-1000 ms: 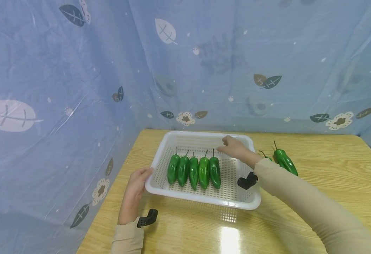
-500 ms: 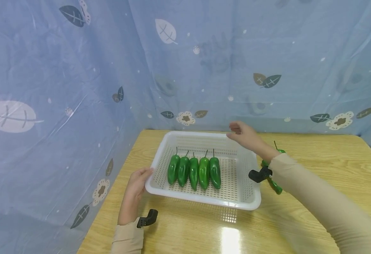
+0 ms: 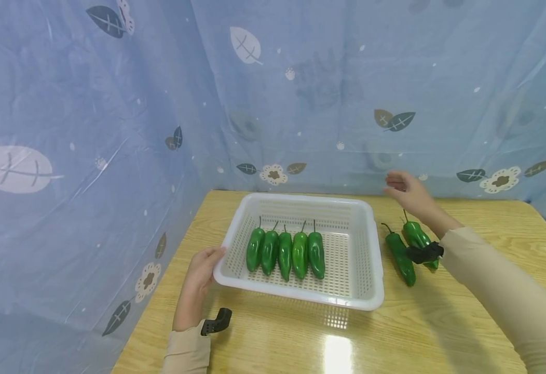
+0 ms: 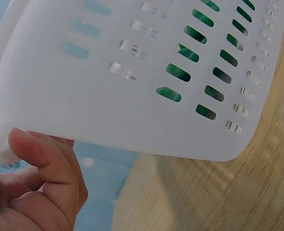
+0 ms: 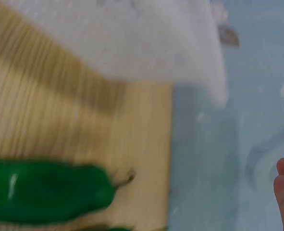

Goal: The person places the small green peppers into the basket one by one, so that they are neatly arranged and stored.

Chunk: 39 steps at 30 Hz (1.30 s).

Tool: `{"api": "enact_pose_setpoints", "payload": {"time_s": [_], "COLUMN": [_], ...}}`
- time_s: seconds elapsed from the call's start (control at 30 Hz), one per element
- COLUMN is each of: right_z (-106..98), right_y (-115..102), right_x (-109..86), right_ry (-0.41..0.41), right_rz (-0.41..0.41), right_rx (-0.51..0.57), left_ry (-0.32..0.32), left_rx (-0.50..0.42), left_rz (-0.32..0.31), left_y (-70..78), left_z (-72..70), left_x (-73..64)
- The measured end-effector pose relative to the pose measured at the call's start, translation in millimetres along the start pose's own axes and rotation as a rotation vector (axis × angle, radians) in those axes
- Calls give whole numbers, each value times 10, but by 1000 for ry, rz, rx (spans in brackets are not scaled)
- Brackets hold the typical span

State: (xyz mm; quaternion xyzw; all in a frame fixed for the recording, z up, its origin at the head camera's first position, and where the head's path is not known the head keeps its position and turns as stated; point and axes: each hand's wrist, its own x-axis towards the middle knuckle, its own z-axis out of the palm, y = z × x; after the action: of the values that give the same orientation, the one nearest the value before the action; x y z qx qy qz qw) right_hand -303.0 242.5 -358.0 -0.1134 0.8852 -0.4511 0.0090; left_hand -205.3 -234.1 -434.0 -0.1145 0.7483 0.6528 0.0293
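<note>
A white plastic basket with slotted walls stands on the table, tilted slightly in view. Several green chili peppers lie side by side in it, stems toward the back wall. My left hand holds the basket's left rim; in the left wrist view its thumb and fingers pinch the corner of the basket wall. My right hand hovers beyond the basket's right side with loosely bent fingers and nothing in it. Below it, two more peppers lie on the table: one green pepper beside the basket, another green pepper behind my wrist.
The light wooden table extends to the right and toward me. Blue patterned sheeting hangs close behind the table and along its left side. Each wrist carries a black mount, the right one partly covering a pepper.
My right hand has moved from over the basket's back right corner out to the right, above the two loose peppers. The left hand, basket and peppers have stayed where they were.
</note>
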Motion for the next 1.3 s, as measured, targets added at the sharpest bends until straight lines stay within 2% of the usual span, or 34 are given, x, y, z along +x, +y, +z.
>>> {"api": "enact_pose_setpoints", "payload": {"time_s": [0.27, 0.5, 0.97, 1.3], "right_z": [-128, -128, -83, -24], "right_y": [484, 757, 1080, 1193], "right_x": [-160, -270, -404, -447], "right_ry": [-58, -71, -79, -119], "right_rz": [58, 97, 89, 86], "right_rx": [-74, -151, -162, -158], "left_ry": [5, 3, 6, 12], "left_rx": [5, -2, -14, -22], "left_rz": [8, 15, 15, 17], "left_y": [2, -20, -22, -36], "left_z": [1, -1, 12, 16], "left_x": [-5, -12, -20, -5]}}
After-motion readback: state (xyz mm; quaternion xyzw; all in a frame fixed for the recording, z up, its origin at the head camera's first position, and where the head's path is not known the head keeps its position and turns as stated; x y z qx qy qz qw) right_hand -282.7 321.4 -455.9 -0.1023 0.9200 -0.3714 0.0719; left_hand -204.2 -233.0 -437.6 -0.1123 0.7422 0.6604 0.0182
